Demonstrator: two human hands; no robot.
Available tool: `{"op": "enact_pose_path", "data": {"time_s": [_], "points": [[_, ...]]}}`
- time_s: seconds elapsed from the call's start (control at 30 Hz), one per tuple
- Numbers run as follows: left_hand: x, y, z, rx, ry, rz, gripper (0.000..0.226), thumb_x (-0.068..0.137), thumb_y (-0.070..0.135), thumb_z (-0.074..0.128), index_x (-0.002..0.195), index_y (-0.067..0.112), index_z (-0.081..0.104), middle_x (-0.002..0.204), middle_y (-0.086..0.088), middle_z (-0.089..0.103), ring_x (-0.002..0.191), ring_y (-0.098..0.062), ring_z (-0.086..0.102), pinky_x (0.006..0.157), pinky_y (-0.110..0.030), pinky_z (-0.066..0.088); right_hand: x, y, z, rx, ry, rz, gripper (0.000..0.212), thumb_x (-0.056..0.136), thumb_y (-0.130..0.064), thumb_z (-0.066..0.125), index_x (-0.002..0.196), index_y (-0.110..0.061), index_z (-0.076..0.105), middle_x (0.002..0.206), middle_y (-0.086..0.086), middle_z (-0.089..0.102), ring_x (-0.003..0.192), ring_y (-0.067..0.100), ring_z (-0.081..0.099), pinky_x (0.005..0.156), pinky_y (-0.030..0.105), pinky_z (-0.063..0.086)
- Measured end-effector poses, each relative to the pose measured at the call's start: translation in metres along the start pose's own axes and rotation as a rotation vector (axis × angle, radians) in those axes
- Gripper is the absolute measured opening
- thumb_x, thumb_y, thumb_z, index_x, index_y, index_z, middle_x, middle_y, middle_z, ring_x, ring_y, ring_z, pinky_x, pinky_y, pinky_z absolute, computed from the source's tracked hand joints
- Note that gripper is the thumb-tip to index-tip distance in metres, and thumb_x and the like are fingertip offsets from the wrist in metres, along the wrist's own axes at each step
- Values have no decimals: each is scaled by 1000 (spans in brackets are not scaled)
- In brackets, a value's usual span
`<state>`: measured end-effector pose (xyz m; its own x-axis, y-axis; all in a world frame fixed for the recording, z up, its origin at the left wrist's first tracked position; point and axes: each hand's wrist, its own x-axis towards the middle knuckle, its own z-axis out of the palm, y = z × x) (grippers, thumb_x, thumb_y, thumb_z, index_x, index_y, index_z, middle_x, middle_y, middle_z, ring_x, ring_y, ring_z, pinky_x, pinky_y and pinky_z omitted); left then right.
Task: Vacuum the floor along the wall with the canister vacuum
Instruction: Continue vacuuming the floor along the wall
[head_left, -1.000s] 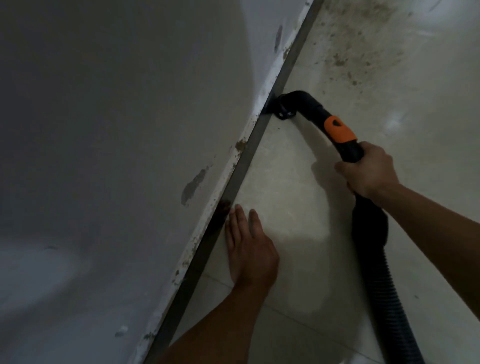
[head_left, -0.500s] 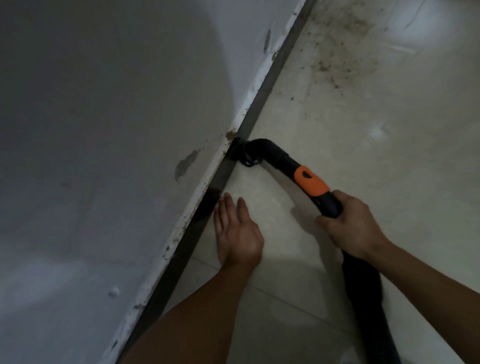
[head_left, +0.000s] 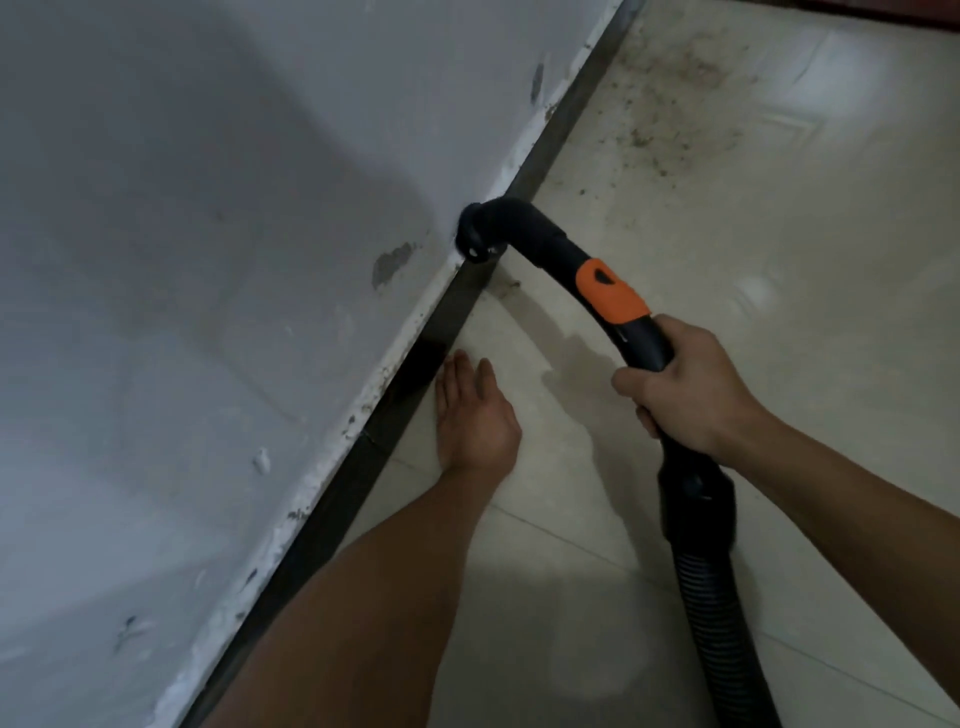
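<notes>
Risen from the floor (head_left: 779, 270), the vacuum nozzle (head_left: 475, 236) meets the wall (head_left: 208, 260) above the baseboard (head_left: 348, 493); right hand (head_left: 685, 387) grips its handle (head_left: 613, 296), left hand (head_left: 475, 415) lies flat on the floor.

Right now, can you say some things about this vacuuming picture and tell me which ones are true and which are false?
1. The right hand grips the black vacuum tube just below its orange band. True.
2. The left hand is curled round the vacuum tube too. False: it lies flat on the floor, fingers straight, beside the dark strip at the foot of the wall.
3. The tube's tip is at the foot of the wall. True.
4. The speckled dirt patch is under the left hand. False: it lies farther along the floor, beyond the tube's tip.
</notes>
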<state>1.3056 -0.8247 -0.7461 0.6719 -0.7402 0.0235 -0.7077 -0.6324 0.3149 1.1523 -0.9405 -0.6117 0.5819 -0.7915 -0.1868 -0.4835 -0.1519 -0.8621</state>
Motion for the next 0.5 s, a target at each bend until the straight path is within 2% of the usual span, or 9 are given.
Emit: {"op": "enact_pose_path", "data": {"time_s": [0.1,0.2,0.3,0.37,0.5], "points": [[-12,-10,-7,3,-28,61,51,100,21,32,148,4,30,158,-21,19,148,-30,12,121,-37,4,-24,9,-6,-131,-28,-23,23,71,-8,71,78,-20,52,57,5,52,36,18,48,37,26,40],[-51,-30,-21,21,-36,105,48,100,20,39,145,4,39,154,-20,29,145,-31,24,119,-38,16,-38,21,-9,-154,-18,22,22,72,-9,72,80,-20,55,57,5,55,37,17,51,38,27,42],[-90,-49,-30,33,2,73,44,96,15,50,137,0,50,148,-22,40,138,-35,38,114,-41,28,-28,36,-16,-228,111,130,19,75,-15,74,87,-18,59,66,10,62,54,28,63,52,36,53],[-100,-52,-31,32,22,46,42,94,13,50,134,0,52,146,-23,43,135,-35,42,112,-43,32,-15,44,-18,-281,175,185,22,75,-20,74,91,-16,60,73,13,65,64,32,66,63,41,57],[-99,-52,-30,25,26,29,43,93,12,51,135,1,51,147,-21,41,136,-34,40,113,-41,31,14,42,2,-287,188,176,24,75,-23,72,94,-17,58,80,11,65,70,32,65,68,40,56]]}}
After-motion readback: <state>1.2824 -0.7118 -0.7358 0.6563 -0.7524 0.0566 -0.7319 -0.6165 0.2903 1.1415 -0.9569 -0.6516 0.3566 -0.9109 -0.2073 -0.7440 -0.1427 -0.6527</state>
